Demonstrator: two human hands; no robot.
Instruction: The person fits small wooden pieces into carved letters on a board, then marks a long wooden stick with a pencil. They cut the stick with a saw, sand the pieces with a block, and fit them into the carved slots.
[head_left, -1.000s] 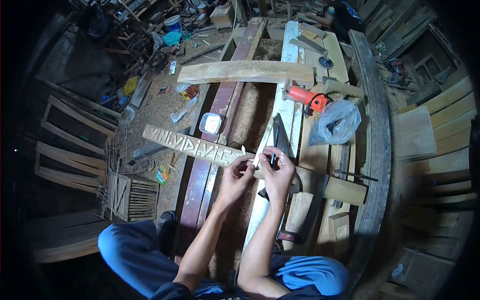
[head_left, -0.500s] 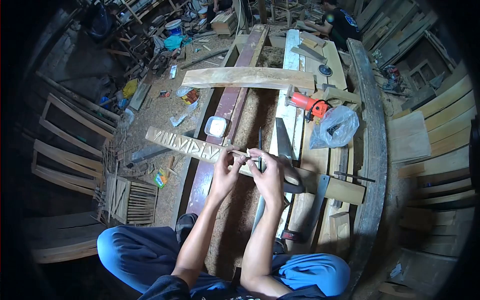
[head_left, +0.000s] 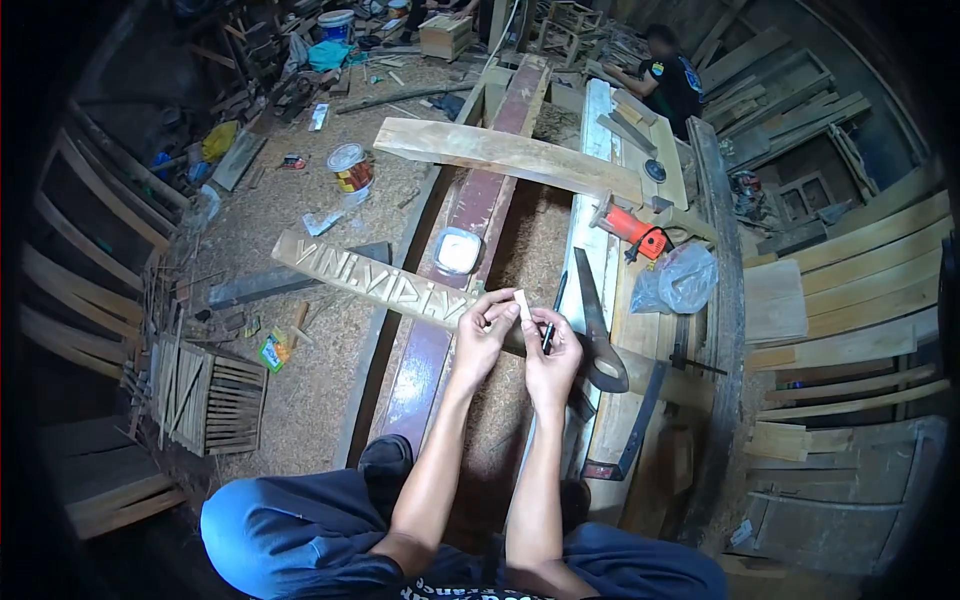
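"Firstly, the condition of the left hand [head_left: 480, 335]?"

"Partly closed, fingers curled, its thumb and fingertips pinching a small pale wood piece [head_left: 524, 304]. That piece is raised between the two hands, above the benchwork."

"And the right hand [head_left: 553, 368]?"

"Also partly closed. Its fingertips meet the same piece, and a dark pen-like tool [head_left: 560, 290] is lodged among its fingers, point not distinguishable. I judge it is tucked there to spare the thumb and fingertips for the small piece."

"Why two hands on so little?"

"Probably for fine control of its angle; a fingertip grip also leaves much of its face uncovered."

"Position of the lettered board [head_left: 350, 270]?"

"Crosswise over the purple beam [head_left: 416, 375], one end projecting past it, the other running in behind the hands. Its pale letters face up, which presumably keeps them readable."

"Adjacent items?"

"A white-filled tub [head_left: 458, 251] on the purple timber, apparently within reach. To the right, a handsaw [head_left: 607, 372] lies with its handle towards the person, likely convenient for pickup. Beyond it, a red power tool [head_left: 627, 226] sits beside a plastic bag [head_left: 681, 284]."
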